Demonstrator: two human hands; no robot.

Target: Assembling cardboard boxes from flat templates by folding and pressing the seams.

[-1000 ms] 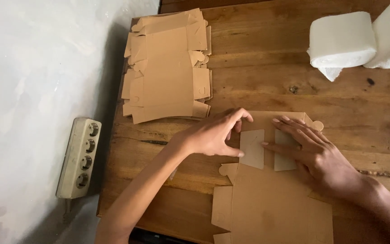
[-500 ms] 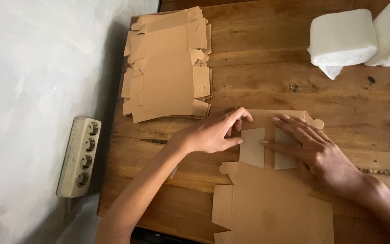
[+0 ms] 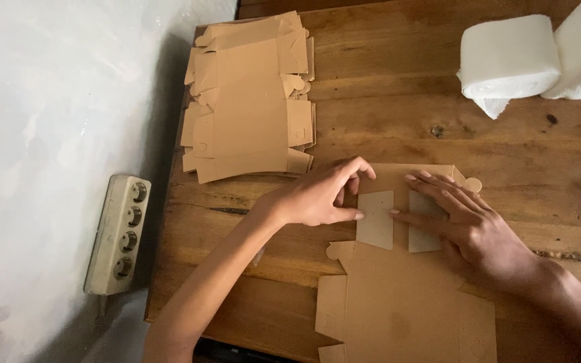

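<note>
Seen from above: a flat brown cardboard box blank (image 3: pixel 405 302) with die-cut flaps and rounded tabs, lying on the worn wooden table (image 3: pixel 384 134) at about 5 o'clock of the view. Matte and smooth on the brown side, with two folded-in flaps showing a grey, rougher inner face.

Left hand (image 3: pixel 317 198) resting on the left grey flap (image 3: pixel 375 219), fingers bent, thumb and forefinger pressing at its edge; not pinching, only pushing down. Right hand (image 3: pixel 472 225) lying flat on the right grey flap (image 3: pixel 423 228), fingers long and slightly spread, palm down.

At 11 o'clock, well apart from both hands: a neat stack of the same flat brown blanks (image 3: pixel 250 101). At 1 o'clock, two soft white paper rolls (image 3: pixel 506 57), touching each other. At 9 o'clock, off the table, a cream plastic power strip (image 3: pixel 119 232) against the pale grey wall.
</note>
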